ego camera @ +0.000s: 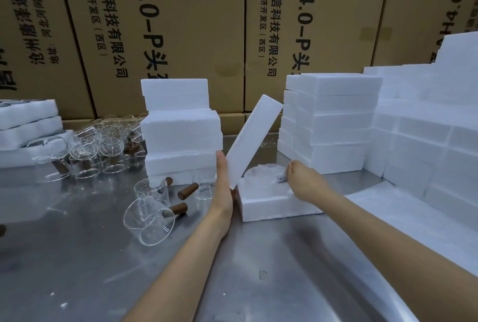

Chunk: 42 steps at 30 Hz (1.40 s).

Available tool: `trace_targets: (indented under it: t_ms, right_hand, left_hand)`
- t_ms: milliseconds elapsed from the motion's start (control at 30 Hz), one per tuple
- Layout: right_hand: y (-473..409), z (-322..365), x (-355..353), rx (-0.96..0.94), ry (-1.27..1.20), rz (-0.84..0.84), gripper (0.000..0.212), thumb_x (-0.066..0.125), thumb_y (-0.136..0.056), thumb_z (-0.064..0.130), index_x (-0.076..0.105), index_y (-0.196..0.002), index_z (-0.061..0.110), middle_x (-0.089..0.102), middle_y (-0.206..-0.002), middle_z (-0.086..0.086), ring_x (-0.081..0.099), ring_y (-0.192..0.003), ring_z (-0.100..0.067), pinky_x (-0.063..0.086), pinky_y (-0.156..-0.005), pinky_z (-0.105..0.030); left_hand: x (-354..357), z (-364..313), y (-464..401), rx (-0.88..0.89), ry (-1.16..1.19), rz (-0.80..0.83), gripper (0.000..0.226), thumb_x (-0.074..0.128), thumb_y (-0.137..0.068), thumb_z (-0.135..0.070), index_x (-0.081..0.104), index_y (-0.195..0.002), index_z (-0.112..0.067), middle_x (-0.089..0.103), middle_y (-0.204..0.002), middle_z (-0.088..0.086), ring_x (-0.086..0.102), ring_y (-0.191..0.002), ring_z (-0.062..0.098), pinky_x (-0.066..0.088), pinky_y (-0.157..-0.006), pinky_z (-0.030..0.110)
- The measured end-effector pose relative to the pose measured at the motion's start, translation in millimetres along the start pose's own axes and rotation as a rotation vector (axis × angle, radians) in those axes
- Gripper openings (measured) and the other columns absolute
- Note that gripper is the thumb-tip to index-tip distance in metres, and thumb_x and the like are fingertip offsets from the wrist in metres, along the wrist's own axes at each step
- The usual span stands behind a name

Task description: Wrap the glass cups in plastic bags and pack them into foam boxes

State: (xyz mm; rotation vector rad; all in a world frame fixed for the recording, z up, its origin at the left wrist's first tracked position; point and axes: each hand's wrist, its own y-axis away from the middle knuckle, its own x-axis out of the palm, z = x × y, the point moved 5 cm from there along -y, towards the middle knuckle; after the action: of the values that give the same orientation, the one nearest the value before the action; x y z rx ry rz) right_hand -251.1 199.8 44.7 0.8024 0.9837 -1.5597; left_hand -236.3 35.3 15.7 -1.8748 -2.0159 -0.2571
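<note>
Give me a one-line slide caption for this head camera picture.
Left hand tilts a foam lid up while right hand tucks a bagged cup into the foam box.

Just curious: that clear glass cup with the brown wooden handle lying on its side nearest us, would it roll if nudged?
Probably. The clear glass cup lies on its round wall on smooth steel table; its wooden handle might stop it. Glass looks thin, likely fragile.
</note>
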Motion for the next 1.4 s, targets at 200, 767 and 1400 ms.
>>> trace_targets:
  t_ms: [200,767,1400]
  right_hand:
    - [6.6,-1.1,7.3,-0.065,0.158,-0.080,0.007,0.033,-0.095,0.005,0.033,-0.090,0.010,0.059,-0.090,-0.017,0.049,-0.074,-0.030,0.035,-0.065,-0.032]
    - [26.9,38.9,21.9,-0.409,0.056,-0.074,0.043,0.023,-0.101,0.037,0.040,-0.141,0.036,0.032,-0.152,0.009,0.026,-0.140,-0.012,0.018,-0.114,-0.042]
    - [33.5,-42.3,-14.6,0.111,-1.015,-0.411,0.030,0.028,-0.097,0.054,0.051,-0.098,0.034,0.054,-0.101,0.012,0.051,-0.093,-0.009,0.034,-0.077,-0.027]
  left_hand:
    - [1.3,0.0,0.7,0.012,-0.040,0.021,0.083,0.041,-0.055,-0.084,0.060,-0.115,-0.029,0.066,-0.116,0.008,0.061,-0.111,0.024,0.043,-0.106,0.046]
    - [2.0,0.6,-1.9,0.039,-0.071,0.027,0.078,0.042,-0.064,-0.078,0.058,-0.119,-0.026,0.066,-0.113,0.011,0.063,-0.108,0.024,0.048,-0.101,0.045]
    - [12.7,0.0,5.5,0.202,-0.576,0.035,0.092,0.046,-0.062,-0.080,0.021,-0.143,-0.044,0.021,-0.128,-0.018,0.025,-0.115,-0.001,0.021,-0.094,0.026]
